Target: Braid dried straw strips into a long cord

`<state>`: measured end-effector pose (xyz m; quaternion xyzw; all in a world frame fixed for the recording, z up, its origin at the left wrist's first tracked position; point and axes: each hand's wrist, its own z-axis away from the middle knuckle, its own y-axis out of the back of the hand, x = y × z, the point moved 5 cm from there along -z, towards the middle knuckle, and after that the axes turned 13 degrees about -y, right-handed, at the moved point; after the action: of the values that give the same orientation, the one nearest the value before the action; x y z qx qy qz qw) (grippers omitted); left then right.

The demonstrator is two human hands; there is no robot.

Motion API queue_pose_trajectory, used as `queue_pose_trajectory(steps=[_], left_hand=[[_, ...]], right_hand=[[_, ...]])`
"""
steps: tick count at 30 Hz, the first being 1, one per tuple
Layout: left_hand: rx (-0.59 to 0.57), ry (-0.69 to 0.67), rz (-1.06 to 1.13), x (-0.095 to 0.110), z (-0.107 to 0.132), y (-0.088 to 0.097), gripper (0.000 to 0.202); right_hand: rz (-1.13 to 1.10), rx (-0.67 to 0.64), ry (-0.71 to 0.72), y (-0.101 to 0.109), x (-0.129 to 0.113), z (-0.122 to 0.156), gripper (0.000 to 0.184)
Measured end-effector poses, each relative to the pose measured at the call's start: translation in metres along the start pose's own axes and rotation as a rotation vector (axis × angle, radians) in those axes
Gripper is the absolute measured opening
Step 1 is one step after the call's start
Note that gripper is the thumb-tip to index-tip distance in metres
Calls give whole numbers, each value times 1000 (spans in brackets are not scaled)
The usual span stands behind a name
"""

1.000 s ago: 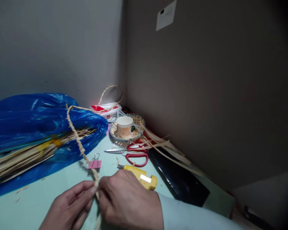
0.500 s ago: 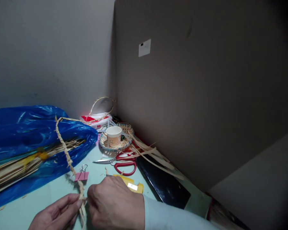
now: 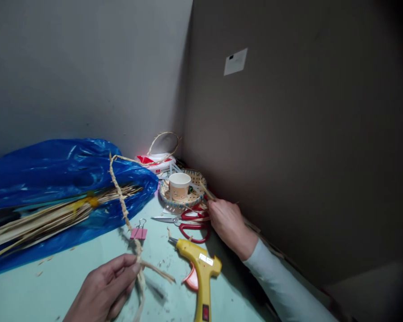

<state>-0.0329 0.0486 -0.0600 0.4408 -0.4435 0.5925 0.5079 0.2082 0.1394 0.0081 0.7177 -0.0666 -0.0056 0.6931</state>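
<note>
A twisted straw cord (image 3: pixel 121 197) runs up from my left hand (image 3: pixel 107 286), whose thumb and fingers pinch it low down. Below the pinch, loose ends hang, and a short strand sticks out to the right. A pink binder clip (image 3: pixel 139 234) grips the cord just above that hand. My right hand (image 3: pixel 228 226) reaches beside the woven basket (image 3: pixel 166 201), its fingers closed around pale straw strips (image 3: pixel 206 191). Close to its fingertips lie red-handled scissors (image 3: pixel 184 223). Between my hands rests a yellow glue gun (image 3: pixel 201 268), its nozzle toward the scissors.
A blue plastic bag (image 3: pixel 53 163) with a tied straw bundle (image 3: pixel 53 219) covers the left side. A paper cup (image 3: pixel 179 187) stands in the basket, with a red and white packet (image 3: pixel 159 164) behind. An orange ring-shaped object (image 3: pixel 191 279) lies partly under the glue gun. Walls bound the back and right.
My right hand has left the cord and moved up and right to the straw strips, uncovering the glue gun. The left hand keeps its pinch. The view has shifted left.
</note>
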Motion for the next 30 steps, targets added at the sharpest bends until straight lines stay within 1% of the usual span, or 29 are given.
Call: queue_pose_trajectory(steps=[2, 4, 5, 6, 7, 8, 9, 10, 13, 16, 18, 19, 22, 26, 30], left_hand=[[-16, -11, -30, 5, 2, -3, 42], [-5, -14, -51, 6, 3, -3, 40], [-3, -14, -57, 6, 3, -2, 39], [-5, -14, -60, 4, 2, -2, 38], [-12, -13, -60, 3, 2, -1, 36], [-23, -14, -55, 2, 1, -1, 35], [-33, -15, -46, 0, 1, -1, 34], [-39, -19, -35, 0, 1, 0, 33], [-29, -18, -14, -1, 0, 0, 33], [-6, 4, 1, -2, 1, 1, 35], [7, 16, 5, -3, 1, 1, 36], [8, 17, 2, -4, 1, 1, 37], [3, 2, -9, -5, -1, 2, 35], [-8, -28, -42, -5, -3, 3, 35], [-4, -31, -39, -6, -3, 4, 32]], right_hand=[[-22, 28, -21, 5, 4, 0, 22], [-129, 77, -6, 19, 5, 8, 22], [-242, 84, 49, 27, 1, 16, 23], [-388, 53, 148, 35, -6, 26, 24], [-536, -23, 255, 40, -15, 37, 24], [-656, -149, 364, 41, -28, 50, 23], [-740, -271, 430, 39, -40, 62, 19], [-773, -354, 464, 36, -51, 72, 16], [-736, -409, 413, 18, -76, 88, 20], [-731, -345, 420, 5, -90, 88, 18], [-760, -293, 422, 1, -92, 84, 12], [-776, -289, 409, -1, -91, 82, 10], [-814, -321, 342, -4, -90, 80, 4], [-855, -357, 307, -1, -94, 82, 5], [-863, -341, 289, -2, -99, 79, 5]])
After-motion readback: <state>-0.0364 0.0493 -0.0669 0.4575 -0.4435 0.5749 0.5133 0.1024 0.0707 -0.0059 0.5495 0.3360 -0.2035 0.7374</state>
